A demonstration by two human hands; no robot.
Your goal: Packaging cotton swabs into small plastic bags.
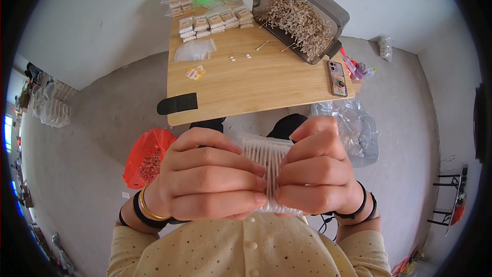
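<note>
Close to my chest, both hands hold one clear plastic bag of cotton swabs [269, 156]. The white swabs lie side by side in it, running roughly up and down in the picture. My left hand [207, 177] wraps its fingers across the bag's left part. My right hand [316, 172] is closed on its right part, with the fingers curled. The thumbs and the back of the bag are mostly hidden by the fingers.
On the wooden table [256, 87] ahead stand stacked swab packs [215, 20], empty clear bags [196, 50], small cards [195, 73], a phone [337, 78] and a tipped grey bin [338, 13] of loose swabs. A red bag [134, 166] sits left, a clear plastic bag [365, 143] right.
</note>
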